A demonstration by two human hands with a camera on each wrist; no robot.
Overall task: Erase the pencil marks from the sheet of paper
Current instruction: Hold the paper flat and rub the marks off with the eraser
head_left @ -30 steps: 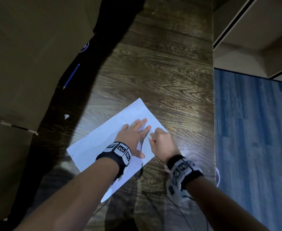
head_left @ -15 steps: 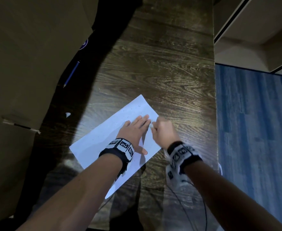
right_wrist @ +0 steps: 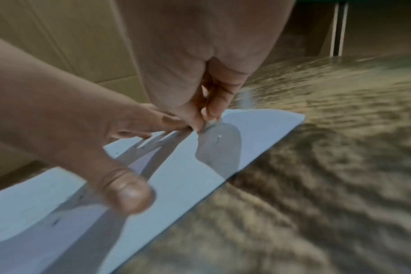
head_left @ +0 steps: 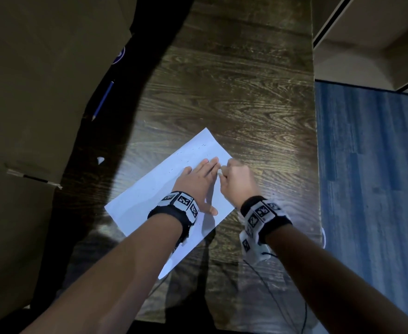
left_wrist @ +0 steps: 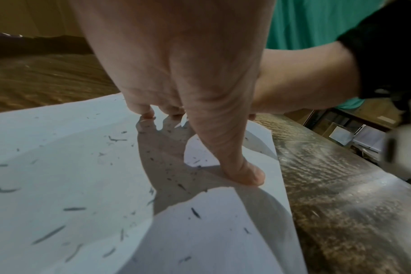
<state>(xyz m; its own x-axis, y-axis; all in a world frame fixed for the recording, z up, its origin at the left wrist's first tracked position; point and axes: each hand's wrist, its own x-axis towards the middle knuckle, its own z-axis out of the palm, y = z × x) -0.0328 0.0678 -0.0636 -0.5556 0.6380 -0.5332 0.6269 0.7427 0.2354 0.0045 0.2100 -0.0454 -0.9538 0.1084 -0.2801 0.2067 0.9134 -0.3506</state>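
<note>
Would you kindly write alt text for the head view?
A left hand presses flat on a white sheet of paper on a dark wooden table, while the right hand pinches something small beside it. A blue pencil lies far left.

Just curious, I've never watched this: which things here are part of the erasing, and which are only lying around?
In use:
paper
left hand pressing it flat
right hand pinching a small eraser

Lying about:
blue pencil
white scrap
cardboard

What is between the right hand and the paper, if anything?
Nothing visible blocks it. The right hand pinches a small pale thing, probably an eraser, against the paper, right beside the fingers of the left hand pressing the sheet flat.
</note>
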